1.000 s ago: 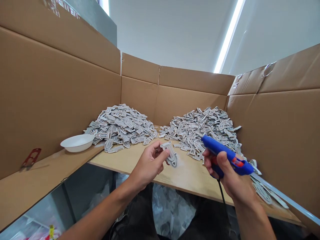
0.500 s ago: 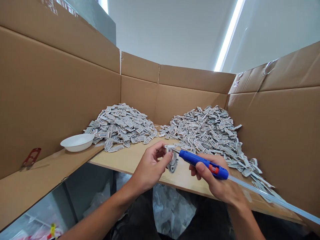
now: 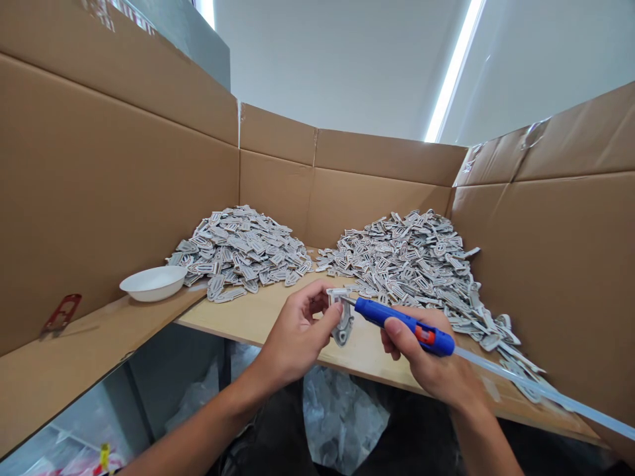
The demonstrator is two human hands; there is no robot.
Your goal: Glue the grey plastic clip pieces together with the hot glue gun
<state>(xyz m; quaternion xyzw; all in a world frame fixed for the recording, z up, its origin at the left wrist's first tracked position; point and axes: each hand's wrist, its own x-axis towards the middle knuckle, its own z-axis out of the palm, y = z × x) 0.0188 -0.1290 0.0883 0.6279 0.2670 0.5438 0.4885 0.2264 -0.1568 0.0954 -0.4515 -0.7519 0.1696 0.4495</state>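
My left hand (image 3: 302, 330) pinches a small grey plastic part (image 3: 342, 325) between thumb and fingers, above the table's front edge. The part is upright, with a raised rim and a small round hole near its pointed lower end. My right hand (image 3: 426, 357) is wrapped round a blue glue pen (image 3: 391, 318) with a red slider and a thin metal nozzle. A long translucent stick (image 3: 540, 389) runs from the pen's back toward the lower right. The nozzle points left at the part's upper portion, close to my left thumb; whether it touches cannot be made out.
Two heaps of similar grey parts, a left heap (image 3: 245, 248) and a right heap (image 3: 411, 258), lie on the wooden table (image 3: 258, 314). Cardboard walls (image 3: 377, 192) enclose it. A white bowl (image 3: 153, 283) and a red-handled tool (image 3: 63, 314) are at left. Below hangs clear plastic (image 3: 342, 416).
Very little differs. The glue pen has shifted slightly left, and the fingers of my right hand have changed their curl around it a little. The grey part stays in my left hand.
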